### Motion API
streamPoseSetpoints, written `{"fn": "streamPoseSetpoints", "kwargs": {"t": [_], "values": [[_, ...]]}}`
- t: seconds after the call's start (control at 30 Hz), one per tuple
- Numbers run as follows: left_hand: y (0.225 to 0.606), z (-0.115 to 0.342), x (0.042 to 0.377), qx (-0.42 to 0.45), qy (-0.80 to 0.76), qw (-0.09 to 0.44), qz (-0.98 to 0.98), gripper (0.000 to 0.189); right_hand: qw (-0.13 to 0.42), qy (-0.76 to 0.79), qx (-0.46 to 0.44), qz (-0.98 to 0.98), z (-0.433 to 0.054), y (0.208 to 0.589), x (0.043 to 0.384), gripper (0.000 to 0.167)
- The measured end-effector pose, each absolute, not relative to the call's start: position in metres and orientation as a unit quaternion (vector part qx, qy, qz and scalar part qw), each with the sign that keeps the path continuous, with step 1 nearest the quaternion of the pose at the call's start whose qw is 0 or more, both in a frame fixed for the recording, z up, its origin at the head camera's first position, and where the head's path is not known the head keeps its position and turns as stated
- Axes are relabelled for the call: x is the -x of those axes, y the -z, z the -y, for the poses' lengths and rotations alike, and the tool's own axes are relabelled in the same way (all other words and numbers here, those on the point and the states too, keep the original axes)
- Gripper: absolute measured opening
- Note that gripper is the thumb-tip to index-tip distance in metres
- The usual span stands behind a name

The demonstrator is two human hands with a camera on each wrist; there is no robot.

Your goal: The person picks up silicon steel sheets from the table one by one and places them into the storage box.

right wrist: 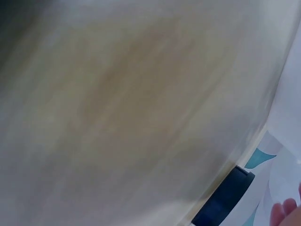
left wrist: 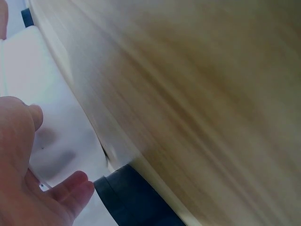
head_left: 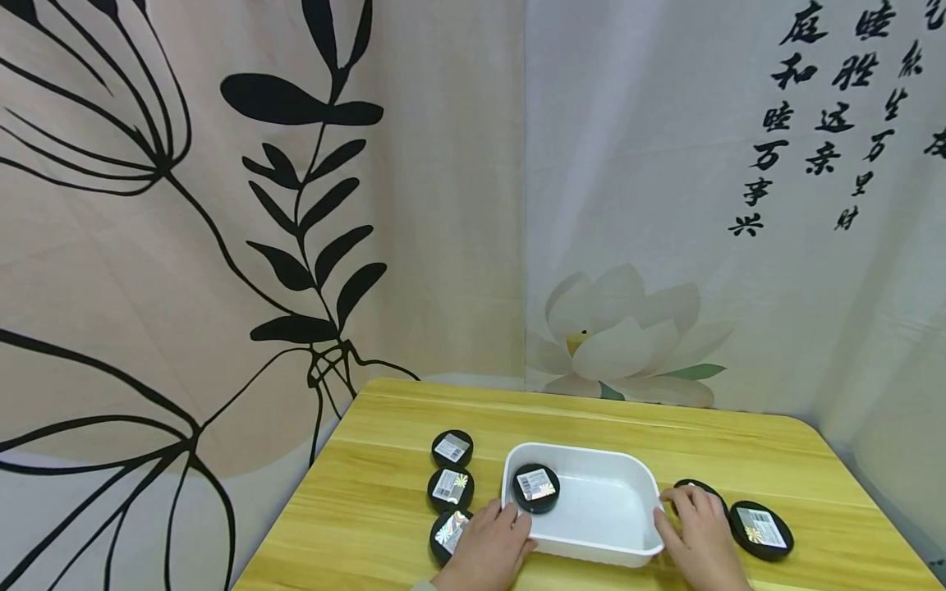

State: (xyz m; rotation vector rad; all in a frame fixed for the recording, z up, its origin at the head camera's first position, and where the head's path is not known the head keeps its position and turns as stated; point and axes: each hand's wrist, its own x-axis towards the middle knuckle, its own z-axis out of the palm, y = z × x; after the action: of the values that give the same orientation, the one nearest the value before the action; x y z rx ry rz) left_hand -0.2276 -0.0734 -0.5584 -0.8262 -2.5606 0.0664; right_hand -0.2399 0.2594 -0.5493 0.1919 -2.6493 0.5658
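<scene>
In the head view, a white plastic tray (head_left: 591,546) stands on the table with one round black tin (head_left: 535,487) in its left end, label up. My left hand (head_left: 491,543) grips the tray's front left corner, fingers at the rim and thumb (left wrist: 35,117) against the front wall. Over at the right end, my right hand (head_left: 700,533) holds the tray's side, thumb near the front corner. Only some fingertips (right wrist: 285,210) of it show in the right wrist view. A labelled black tin (head_left: 449,532) lies just left of my left hand, partly hidden by it.
Two more black tins, a far one (head_left: 452,448) and a middle one (head_left: 450,488), continue the left column. Right of the tray lie a partly covered tin (head_left: 711,491) and another tin (head_left: 761,530). The yellow wooden table (head_left: 591,410) ends at a printed curtain (head_left: 458,205).
</scene>
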Motion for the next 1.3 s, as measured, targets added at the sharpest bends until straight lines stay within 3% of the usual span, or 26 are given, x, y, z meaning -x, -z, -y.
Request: {"fn": "streamPoseSetpoints", "kwargs": {"t": [0.17,0.63,1.03,1.3], "values": [[0.559,0.073,0.227,0.299,-0.029,0.224,0.927,0.027,0.174,-0.198,-0.054,0.963,-0.263,0.547,0.240,0.029],[0.557,0.073,0.226,0.299,-0.019,0.227,0.927,0.026,0.186,-0.194,-0.055,0.962,-0.269,0.551,0.245,0.028],[0.557,0.073,0.226,0.300,-0.017,0.232,0.925,0.026,0.129,-0.198,-0.020,0.971,-0.276,0.547,0.251,0.034],[0.557,0.073,0.226,0.302,-0.022,0.242,0.922,0.026,0.153,-0.193,-0.009,0.969,-0.281,0.553,0.253,0.033]]}}
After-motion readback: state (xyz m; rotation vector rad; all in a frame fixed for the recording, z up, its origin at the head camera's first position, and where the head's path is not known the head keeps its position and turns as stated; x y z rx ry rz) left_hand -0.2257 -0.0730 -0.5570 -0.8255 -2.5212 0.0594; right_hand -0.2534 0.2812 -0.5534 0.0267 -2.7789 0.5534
